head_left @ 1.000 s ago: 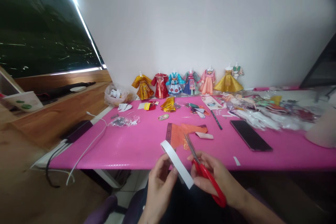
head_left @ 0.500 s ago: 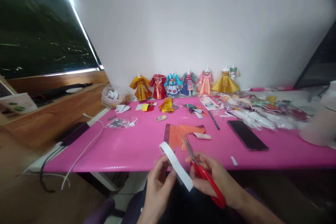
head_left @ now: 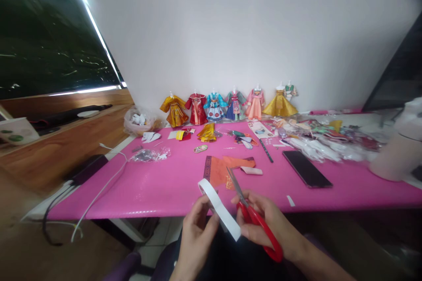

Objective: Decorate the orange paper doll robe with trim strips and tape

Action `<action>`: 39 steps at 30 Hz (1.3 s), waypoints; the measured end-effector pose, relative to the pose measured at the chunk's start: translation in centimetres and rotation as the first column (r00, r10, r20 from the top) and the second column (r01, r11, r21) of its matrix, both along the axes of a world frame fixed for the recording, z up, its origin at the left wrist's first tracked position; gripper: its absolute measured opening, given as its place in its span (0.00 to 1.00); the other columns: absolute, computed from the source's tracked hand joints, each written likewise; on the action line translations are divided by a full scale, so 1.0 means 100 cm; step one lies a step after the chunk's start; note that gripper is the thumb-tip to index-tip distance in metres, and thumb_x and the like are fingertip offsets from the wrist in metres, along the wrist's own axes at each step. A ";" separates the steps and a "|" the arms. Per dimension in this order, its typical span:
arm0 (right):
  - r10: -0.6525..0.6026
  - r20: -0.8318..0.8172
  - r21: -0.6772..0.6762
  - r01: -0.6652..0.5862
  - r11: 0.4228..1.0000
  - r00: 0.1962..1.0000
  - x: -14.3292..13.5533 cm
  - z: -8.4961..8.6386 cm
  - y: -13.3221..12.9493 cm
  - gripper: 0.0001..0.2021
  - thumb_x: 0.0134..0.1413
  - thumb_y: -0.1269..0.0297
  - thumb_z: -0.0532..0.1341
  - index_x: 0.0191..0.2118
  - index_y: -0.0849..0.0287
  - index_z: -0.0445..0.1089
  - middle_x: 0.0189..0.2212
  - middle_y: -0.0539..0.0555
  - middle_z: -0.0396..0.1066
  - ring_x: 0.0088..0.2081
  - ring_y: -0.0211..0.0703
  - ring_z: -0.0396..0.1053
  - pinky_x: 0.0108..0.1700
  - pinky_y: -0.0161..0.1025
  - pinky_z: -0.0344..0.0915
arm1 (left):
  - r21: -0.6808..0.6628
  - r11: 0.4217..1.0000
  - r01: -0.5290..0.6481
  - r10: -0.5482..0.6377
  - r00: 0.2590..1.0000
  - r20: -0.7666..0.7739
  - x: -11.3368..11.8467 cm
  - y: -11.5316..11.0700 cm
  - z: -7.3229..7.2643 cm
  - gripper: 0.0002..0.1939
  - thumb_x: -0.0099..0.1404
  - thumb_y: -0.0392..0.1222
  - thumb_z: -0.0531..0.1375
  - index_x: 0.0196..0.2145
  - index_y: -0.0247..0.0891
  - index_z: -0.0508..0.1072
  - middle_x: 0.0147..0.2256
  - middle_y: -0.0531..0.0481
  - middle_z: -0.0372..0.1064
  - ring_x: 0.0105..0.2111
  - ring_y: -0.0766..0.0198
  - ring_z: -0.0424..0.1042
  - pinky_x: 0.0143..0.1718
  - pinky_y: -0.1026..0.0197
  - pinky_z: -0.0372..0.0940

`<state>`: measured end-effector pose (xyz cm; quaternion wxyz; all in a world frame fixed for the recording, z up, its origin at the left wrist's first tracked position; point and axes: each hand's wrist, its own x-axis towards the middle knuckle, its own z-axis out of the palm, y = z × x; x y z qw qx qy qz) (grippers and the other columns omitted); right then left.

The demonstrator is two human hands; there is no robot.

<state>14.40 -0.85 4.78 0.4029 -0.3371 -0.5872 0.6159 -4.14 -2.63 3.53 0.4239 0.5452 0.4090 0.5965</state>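
At the table's near edge, my left hand (head_left: 200, 228) is closed on a roll of white tape (head_left: 219, 210). A loose length of the tape slopes down to the right, and its end reaches my right hand's thumb. Red-handled scissors (head_left: 252, 215) are gripped in my right hand (head_left: 262, 224), blades pointing up and left with their tips close together. Whether the right fingers also pinch the tape end, I cannot tell. Just beyond the blades lie orange fabric pieces (head_left: 216, 167) with a dark patterned border and a small pale pink piece (head_left: 252, 171).
Small doll dresses (head_left: 215, 107) stand in a row against the wall. A black phone (head_left: 306, 169), clear plastic packets (head_left: 323, 147) and a pale bottle (head_left: 395, 149) occupy the right. On the left are a white cable (head_left: 102, 193) and a bag of scraps (head_left: 140, 120).
The view has turned slightly right, so the table things appear a little further left. My hands keep nearly the same hold on the tape and scissors.
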 end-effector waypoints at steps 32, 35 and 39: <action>-0.030 0.008 -0.022 0.030 0.999 1.000 -0.001 0.000 0.001 0.19 0.44 0.66 0.71 0.44 0.58 0.71 0.26 0.47 0.69 0.30 0.39 0.70 0.35 0.36 0.68 | -0.035 0.999 -0.011 0.010 1.000 -0.027 0.001 0.001 0.007 0.09 0.63 0.43 0.64 0.42 0.41 0.77 0.35 0.50 0.75 0.37 0.60 0.72 0.39 0.63 0.67; -0.040 0.010 -0.027 0.040 0.999 0.999 -0.002 -0.003 0.003 0.19 0.44 0.67 0.71 0.44 0.57 0.70 0.27 0.47 0.69 0.31 0.40 0.70 0.35 0.37 0.69 | -0.039 0.999 -0.019 0.018 0.999 -0.034 0.001 0.001 0.008 0.09 0.63 0.43 0.64 0.41 0.41 0.77 0.34 0.51 0.75 0.36 0.61 0.71 0.38 0.63 0.66; -0.075 -0.004 -0.036 0.075 0.997 0.997 -0.004 -0.007 0.004 0.21 0.42 0.63 0.73 0.43 0.57 0.69 0.31 0.49 0.71 0.31 0.39 0.71 0.38 0.39 0.70 | -0.030 0.999 -0.013 0.012 0.999 -0.038 0.000 0.001 0.007 0.09 0.63 0.42 0.64 0.41 0.41 0.77 0.35 0.50 0.75 0.37 0.60 0.71 0.40 0.62 0.66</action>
